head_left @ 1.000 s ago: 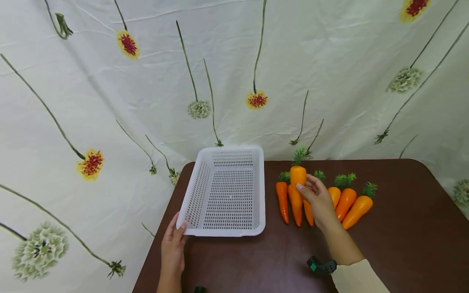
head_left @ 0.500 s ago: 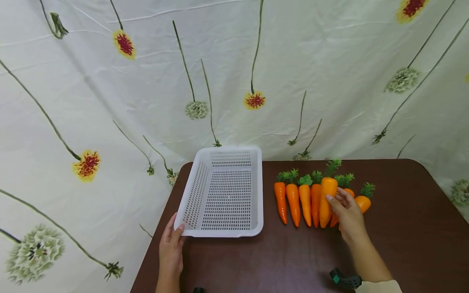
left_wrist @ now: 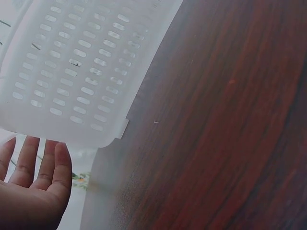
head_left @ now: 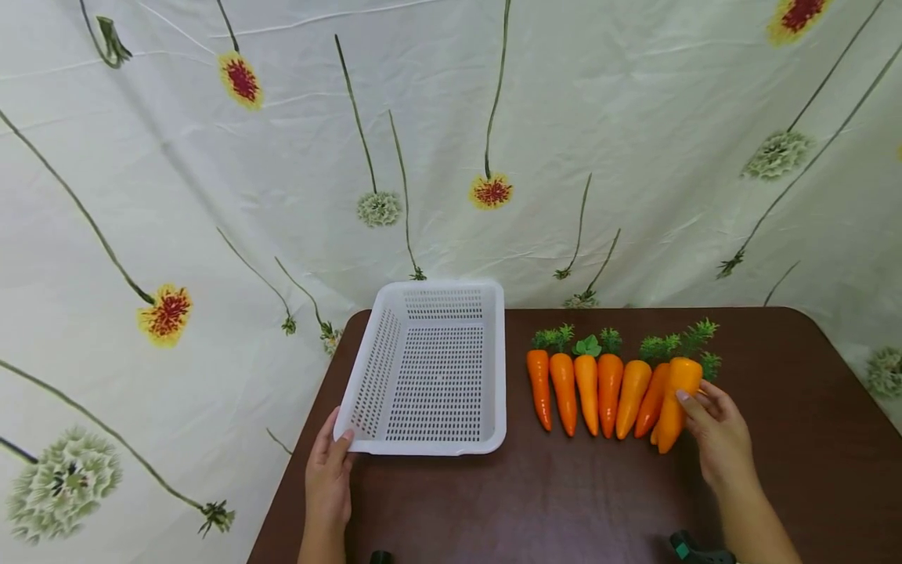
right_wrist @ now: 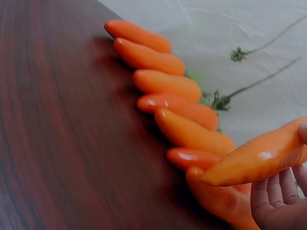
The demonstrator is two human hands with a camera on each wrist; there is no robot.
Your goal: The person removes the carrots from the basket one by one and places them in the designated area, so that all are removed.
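At the near left corner of a white perforated plastic basket (head_left: 423, 448), my left hand (head_left: 328, 474) grips the rim, thumb on top. The left wrist view shows several fingertips (left_wrist: 61, 152) against the edge of the basket (left_wrist: 62, 124). Between thumb and fingers my right hand (head_left: 726, 442) holds an orange carrot (head_left: 680, 395) with a green leafy top, above the right end of a row of carrots. In the right wrist view this carrot (right_wrist: 264, 155) partly covers the last carrot (right_wrist: 218, 199) in the row, which lies beneath it.
Several carrots (head_left: 587, 395) lie side by side on the dark brown table (head_left: 493, 509), tops toward the back. A white flowered cloth (head_left: 437, 141) hangs behind the table. A dark wrist strap (head_left: 698, 552) shows below the right forearm.
My right hand has moved rightward with the carrot, from above the row's left part to its right end. The left hand keeps its hold on the basket.
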